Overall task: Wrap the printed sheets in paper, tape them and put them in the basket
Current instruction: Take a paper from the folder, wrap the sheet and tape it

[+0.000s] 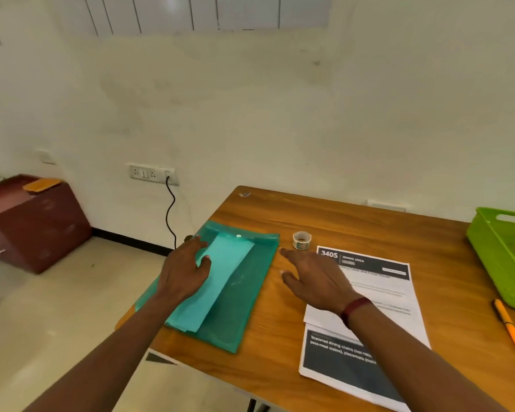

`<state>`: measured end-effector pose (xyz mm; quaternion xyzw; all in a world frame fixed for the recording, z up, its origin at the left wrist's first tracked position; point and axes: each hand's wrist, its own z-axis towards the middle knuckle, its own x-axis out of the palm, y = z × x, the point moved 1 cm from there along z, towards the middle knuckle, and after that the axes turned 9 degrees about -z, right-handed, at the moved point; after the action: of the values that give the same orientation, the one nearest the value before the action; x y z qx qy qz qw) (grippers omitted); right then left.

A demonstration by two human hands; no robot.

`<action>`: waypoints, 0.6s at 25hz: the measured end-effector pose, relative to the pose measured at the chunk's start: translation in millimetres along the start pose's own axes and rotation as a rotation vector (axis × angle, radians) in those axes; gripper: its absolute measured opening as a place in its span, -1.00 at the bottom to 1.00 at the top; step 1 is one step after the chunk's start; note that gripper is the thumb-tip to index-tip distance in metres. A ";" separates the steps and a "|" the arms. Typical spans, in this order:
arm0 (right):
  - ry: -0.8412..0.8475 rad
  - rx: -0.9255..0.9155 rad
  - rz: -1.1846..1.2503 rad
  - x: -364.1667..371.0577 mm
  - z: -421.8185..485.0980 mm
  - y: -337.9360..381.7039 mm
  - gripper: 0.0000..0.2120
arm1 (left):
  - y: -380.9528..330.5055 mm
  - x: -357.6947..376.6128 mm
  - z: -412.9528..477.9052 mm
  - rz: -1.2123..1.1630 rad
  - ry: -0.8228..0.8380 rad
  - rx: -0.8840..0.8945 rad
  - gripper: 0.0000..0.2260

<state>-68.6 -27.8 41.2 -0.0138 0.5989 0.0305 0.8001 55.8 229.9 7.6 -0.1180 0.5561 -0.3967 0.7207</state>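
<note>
1. Resting flat on the folded teal wrapping paper [220, 278], the left-hand grip [185, 272] is spread wide and holds nothing; the paper lies on a translucent green plastic folder [244, 301].
2. The right-hand grip [312, 278], also open and empty, hovers partly over the white printed sheets [393, 292], which lie on the wooden counter [280, 215].
3. Those sheets look light, floppy and likely to fan apart; I'd square them, then pinch one edge.
4. A small tape roll [301, 240] sits near; the lime-green plastic basket [503, 263] stands far right.

The folder [244, 295] (paper [217, 281] on it) lies left of the printed sheets [381, 292], basket [506, 257] far right.
</note>
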 end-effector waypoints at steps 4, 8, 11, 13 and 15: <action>0.224 -0.151 0.077 43.0 42.3 31.0 -0.42 | 41.1 -20.6 3.8 0.054 0.009 -0.126 -0.69; 0.265 -0.187 0.116 66.5 73.4 49.2 -0.42 | 71.0 -15.7 3.0 0.076 0.018 -0.273 -0.64; 0.254 -0.202 0.077 79.2 94.1 57.9 -0.49 | 82.4 -2.1 1.4 0.123 0.132 -0.294 -0.66; 0.156 -0.170 0.048 85.3 107.8 58.1 -0.61 | 85.6 1.6 0.3 0.160 0.111 -0.293 -0.64; 0.044 -0.088 0.021 89.8 122.5 53.7 -0.70 | 88.0 3.5 0.0 0.171 0.085 -0.289 -0.64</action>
<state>70.4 35.8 -9.6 -0.0433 0.6145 0.0650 0.7850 94.8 285.3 -48.7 -0.1559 0.6454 -0.2544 0.7031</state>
